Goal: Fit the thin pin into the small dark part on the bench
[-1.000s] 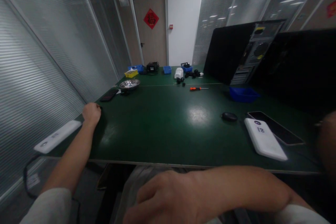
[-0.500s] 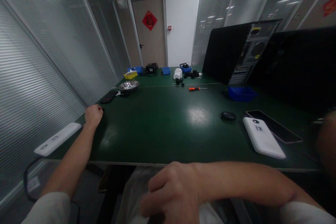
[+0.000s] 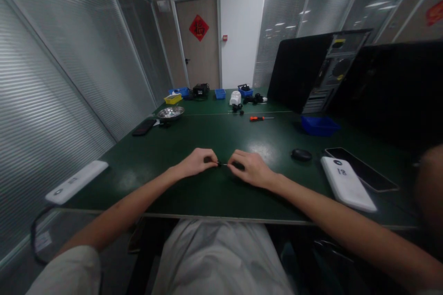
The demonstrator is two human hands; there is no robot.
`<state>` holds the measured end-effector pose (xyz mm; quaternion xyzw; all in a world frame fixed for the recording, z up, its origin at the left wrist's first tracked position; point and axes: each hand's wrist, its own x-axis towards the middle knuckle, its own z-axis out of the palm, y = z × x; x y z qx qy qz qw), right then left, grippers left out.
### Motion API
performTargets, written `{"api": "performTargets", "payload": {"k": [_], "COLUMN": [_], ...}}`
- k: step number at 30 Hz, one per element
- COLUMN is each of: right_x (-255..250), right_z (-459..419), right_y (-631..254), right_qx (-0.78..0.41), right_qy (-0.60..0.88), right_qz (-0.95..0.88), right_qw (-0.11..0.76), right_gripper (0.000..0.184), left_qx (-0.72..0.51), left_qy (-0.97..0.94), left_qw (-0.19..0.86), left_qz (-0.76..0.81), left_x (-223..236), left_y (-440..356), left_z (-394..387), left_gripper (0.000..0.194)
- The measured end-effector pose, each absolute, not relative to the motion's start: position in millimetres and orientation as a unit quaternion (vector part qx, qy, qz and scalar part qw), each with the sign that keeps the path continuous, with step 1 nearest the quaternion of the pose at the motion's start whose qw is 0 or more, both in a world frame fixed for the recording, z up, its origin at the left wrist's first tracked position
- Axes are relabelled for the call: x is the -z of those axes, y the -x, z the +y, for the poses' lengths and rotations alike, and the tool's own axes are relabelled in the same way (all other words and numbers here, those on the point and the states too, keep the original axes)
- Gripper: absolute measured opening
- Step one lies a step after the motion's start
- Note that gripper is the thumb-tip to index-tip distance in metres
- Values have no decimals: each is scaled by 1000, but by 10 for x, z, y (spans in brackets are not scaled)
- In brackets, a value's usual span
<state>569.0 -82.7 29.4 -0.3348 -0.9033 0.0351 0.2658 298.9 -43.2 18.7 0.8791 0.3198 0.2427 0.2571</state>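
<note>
Both hands out over the middle of the green table (image 3: 221, 198), close together. Left hand (image 3: 199, 162) has thumb and fingertips pinched on a small dark piece (image 3: 219, 163); right hand (image 3: 249, 167) is pinched at the thin pale end of it. So the piece sits in the gap between the two hands, just above or on the tabletop, can't tell which (too small to say what it is exactly).

Right of the right hand: black mouse-shaped object (image 3: 301, 155), then a white slab-like device (image 3: 348, 183) partly over a dark flat tablet-like device (image 3: 367, 173). Blue tray (image 3: 318, 126) behind those, computer tower (image 3: 321, 73) behind the tray, its rear panel showing.

Farther back from the hands, orange-handled screwdriver (image 3: 256, 119) lying with its shaft to the right. Left side: second white device (image 3: 78, 182) at the table edge beside the left forearm, dark phone (image 3: 144, 127) lying flat, shiny metal bowl (image 3: 170, 112) near it. Yellow tray (image 3: 173, 99) behind the bowl.
</note>
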Motion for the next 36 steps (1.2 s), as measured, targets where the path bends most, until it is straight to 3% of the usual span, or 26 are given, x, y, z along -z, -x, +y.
{"api": "performTargets", "payload": {"k": [10, 22, 32, 36], "right_x": [-126, -146, -120, -127], "right_z": [-711, -721, -749, -756], "right_y": [-5737, -5718, -5675, -5657], "right_qx": [-92, -94, -97, -88], "right_qy": [367, 369, 364, 364], "right_qz": [-888, -893, -880, -887], "right_qw": [260, 238, 289, 270], "right_gripper": [10, 10, 12, 12], "left_qx": [-259, -280, -325, -313], "left_qy": [-866, -864, -828, -841], "left_qw": [248, 257, 301, 284], "left_qz": [348, 332, 343, 337], "left_x": [-120, -123, -112, -122], "left_y": [-3136, -3143, -3148, -3141], "left_z": [-581, -604, -562, -579], "left_gripper": [30, 26, 25, 25]}}
